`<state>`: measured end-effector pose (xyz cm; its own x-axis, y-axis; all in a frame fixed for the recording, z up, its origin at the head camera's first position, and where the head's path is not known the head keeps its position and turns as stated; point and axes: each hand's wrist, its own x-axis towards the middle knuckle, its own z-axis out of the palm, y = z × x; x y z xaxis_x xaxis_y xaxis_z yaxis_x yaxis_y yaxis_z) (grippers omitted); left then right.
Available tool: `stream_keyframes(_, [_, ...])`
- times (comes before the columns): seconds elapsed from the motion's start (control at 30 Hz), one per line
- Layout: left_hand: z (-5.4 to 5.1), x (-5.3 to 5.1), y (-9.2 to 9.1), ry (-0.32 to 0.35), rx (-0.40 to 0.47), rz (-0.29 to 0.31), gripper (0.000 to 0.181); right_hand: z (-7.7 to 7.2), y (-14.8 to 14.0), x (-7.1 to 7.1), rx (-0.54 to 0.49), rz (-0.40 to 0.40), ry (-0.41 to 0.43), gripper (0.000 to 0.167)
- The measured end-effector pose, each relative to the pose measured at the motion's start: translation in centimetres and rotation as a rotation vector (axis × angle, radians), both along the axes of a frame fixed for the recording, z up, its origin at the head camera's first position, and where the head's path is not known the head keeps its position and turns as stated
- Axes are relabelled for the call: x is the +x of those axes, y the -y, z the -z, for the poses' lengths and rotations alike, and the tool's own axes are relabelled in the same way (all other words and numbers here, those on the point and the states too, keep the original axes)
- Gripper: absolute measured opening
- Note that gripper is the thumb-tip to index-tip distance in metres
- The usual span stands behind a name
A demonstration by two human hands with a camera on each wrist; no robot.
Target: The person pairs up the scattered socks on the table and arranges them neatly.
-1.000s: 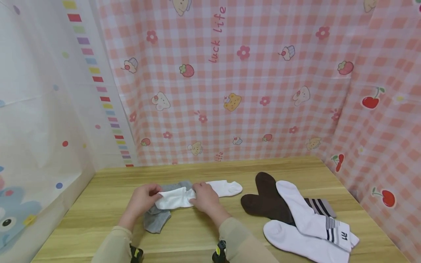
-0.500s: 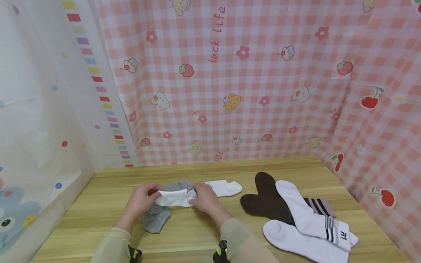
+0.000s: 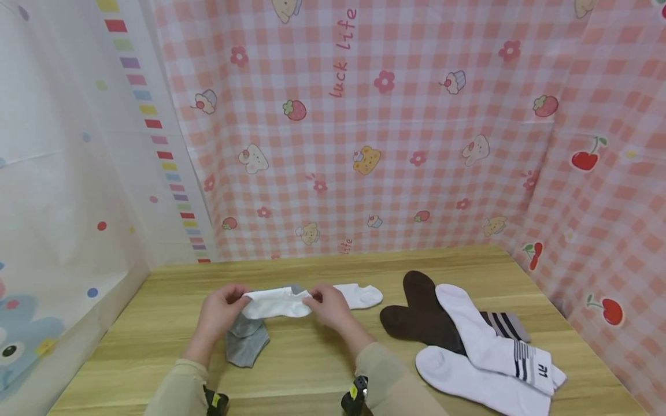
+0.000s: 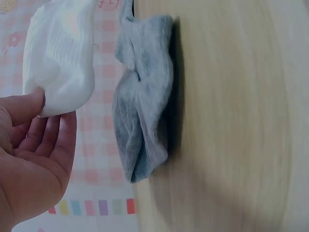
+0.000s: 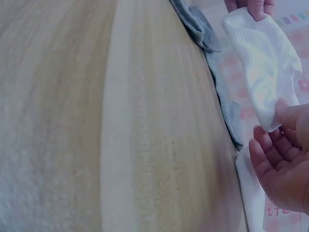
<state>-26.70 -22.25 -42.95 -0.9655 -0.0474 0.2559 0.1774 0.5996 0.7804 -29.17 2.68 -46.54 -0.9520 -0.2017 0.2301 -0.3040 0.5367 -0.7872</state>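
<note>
Both hands hold up a short white sock (image 3: 276, 303), stretched level between them above the table. At its left end my left hand (image 3: 221, 312) pinches the tip between thumb and fingers, which the left wrist view shows closely on the sock (image 4: 63, 58). My right hand (image 3: 330, 309) pinches the other end, thumb on top in the right wrist view, where the sock (image 5: 265, 63) hangs off the wood. Below and behind it lie grey socks (image 3: 247, 341), partly hidden by the white one. A second white sock (image 3: 361, 296) lies flat just beyond my right hand.
To the right lies a loose pile on the wooden table (image 3: 312, 375): brown socks (image 3: 426, 323) with striped cuffs, overlapped by long white socks (image 3: 478, 384). A pink checked cloth (image 3: 333, 144) hangs behind the table, and a white patterned cloth (image 3: 67, 202) at the left.
The held white sock has risen slightly away from the table and is pulled straighter. My right hand has shifted its hold to the sock's end, moving a little right.
</note>
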Motion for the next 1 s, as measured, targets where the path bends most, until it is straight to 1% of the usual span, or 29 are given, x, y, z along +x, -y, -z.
stream_keyframes(0.13, [0.0, -0.1, -0.4, 0.016, 0.055, -0.034, 0.014, 0.0, -0.1, -0.2, -0.088, 0.043, 0.049, 0.014])
stream_keyframes(0.17, [0.0, -0.2, -0.5, 0.024, 0.071, -0.039, 0.015, 0.1, -0.1, -0.3, -0.126, 0.052, 0.070, 0.014])
stream_keyframes(0.33, [-0.1, -0.1, -1.0, 0.093, 0.209, -0.039, 0.022, 0.0, -0.3, -0.4, -0.316, 0.080, 0.132, 0.015])
stream_keyframes(0.4, [-0.1, -0.1, -1.2, 0.116, 0.262, -0.034, 0.023, -0.1, -0.4, -0.5, -0.370, 0.093, 0.146, 0.016])
stream_keyframes(0.53, [0.0, -0.3, -1.5, 0.135, 0.327, -0.033, 0.025, 0.0, -0.4, -0.6, -0.483, 0.117, 0.173, 0.019])
stream_keyframes(0.63, [0.0, -0.4, -1.7, 0.141, 0.370, -0.032, 0.026, -0.1, -0.5, -0.6, -0.571, 0.116, 0.192, 0.021])
stream_keyframes(0.8, [0.0, -0.4, -2.1, 0.137, 0.414, -0.029, 0.029, -0.4, -0.7, -0.7, -0.674, 0.108, 0.240, 0.024])
stream_keyframes(0.9, [-0.1, -0.5, -2.4, 0.139, 0.428, -0.030, 0.029, -0.5, -1.0, -0.8, -0.704, 0.103, 0.256, 0.026])
stream_keyframes(1.0, [-0.1, -0.6, -2.7, 0.139, 0.439, -0.033, 0.029, -0.6, -1.3, -0.7, -0.717, 0.098, 0.250, 0.026])
